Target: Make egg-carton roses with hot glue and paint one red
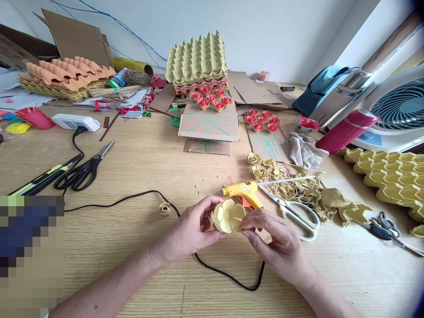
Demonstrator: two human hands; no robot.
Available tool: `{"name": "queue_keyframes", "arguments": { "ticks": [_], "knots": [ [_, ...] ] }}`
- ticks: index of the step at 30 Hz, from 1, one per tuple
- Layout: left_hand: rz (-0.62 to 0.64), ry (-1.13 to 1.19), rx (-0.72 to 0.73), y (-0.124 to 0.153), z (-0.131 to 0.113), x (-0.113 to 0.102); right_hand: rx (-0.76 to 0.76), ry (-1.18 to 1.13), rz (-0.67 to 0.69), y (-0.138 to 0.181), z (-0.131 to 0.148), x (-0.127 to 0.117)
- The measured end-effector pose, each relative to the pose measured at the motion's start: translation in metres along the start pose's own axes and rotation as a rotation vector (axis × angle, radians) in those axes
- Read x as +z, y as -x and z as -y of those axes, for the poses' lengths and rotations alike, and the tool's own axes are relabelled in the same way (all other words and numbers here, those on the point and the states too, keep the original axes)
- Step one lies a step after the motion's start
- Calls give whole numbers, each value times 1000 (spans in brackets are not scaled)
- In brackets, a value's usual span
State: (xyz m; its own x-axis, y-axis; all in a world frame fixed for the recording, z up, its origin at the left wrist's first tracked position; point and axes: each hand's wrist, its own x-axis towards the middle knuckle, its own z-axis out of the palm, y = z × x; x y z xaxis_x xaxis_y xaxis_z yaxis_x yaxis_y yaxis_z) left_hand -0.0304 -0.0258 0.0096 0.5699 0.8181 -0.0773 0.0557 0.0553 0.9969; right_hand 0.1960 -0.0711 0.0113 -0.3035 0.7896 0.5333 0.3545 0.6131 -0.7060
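Observation:
Between my hands, above the table, is a pale yellow egg-carton flower (228,215) with its petals spread and its cup facing me. My left hand (194,227) is closed round its left side, thumb below. The thumb and fingers of my right hand (276,240) pinch a petal at its right edge. Just behind lies a yellow hot glue gun (243,191) with a glue stick in its back. White-handled scissors (300,216) rest to the right of it. A small rolled yellow piece (164,209) sits left of my left hand.
Finished yellow roses (259,172) and carton scraps (298,190) lie to the right. Red roses stand on cardboard (208,123) at the back. Black scissors (81,172) lie left. A black cord (228,274) loops under my hands. Egg trays (387,176) and a pink bottle (347,130) stand right.

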Motion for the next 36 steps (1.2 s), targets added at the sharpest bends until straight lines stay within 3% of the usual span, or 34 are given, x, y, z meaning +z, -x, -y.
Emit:
{"name": "queue_keyframes", "arguments": {
  "ticks": [8,19,27,36],
  "knots": [
    [109,215,12,-3,8,1,-10,-41,32,-2,-1,1],
    [179,258,9,-3,-2,1,4,-84,116,-2,-2,-3],
    [207,235,-54,0,6,-3,1,-64,140,-2,-4,-5],
    [202,158,-131,-3,-7,-1,-31,-47,203,-3,-8,-8]
  ]
}}
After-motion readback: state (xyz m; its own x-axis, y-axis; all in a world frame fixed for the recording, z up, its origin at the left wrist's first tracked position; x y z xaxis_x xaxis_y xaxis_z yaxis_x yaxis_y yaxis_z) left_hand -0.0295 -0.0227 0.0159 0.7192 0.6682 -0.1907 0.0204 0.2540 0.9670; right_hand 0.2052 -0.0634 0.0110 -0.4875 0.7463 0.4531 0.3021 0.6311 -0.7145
